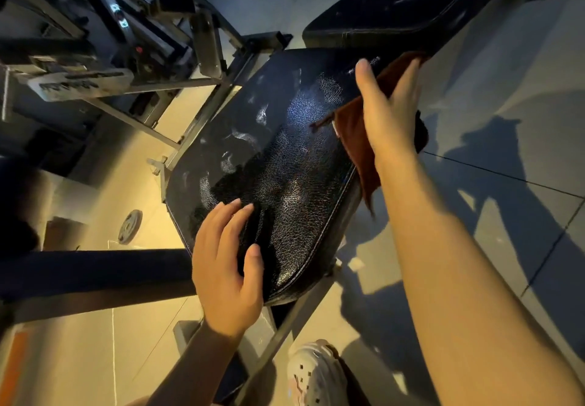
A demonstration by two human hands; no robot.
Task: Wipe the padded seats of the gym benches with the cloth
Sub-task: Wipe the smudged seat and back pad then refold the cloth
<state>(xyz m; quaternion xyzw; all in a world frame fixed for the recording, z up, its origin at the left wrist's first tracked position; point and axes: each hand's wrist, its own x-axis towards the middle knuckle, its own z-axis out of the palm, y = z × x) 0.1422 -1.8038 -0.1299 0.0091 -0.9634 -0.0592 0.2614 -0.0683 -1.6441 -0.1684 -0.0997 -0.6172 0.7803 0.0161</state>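
Cloth (354,133) drapes over the seat's (278,165) right edge, backrest (411,3) behind.

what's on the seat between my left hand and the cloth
In the head view, only bare seat pad: shiny black cracked vinyl with pale smears. Nothing rests between the left hand and the brown cloth under the right hand.

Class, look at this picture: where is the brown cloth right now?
In the head view the brown cloth lies under the right hand, draped over the right edge of the padded seat, just below the backrest pad.
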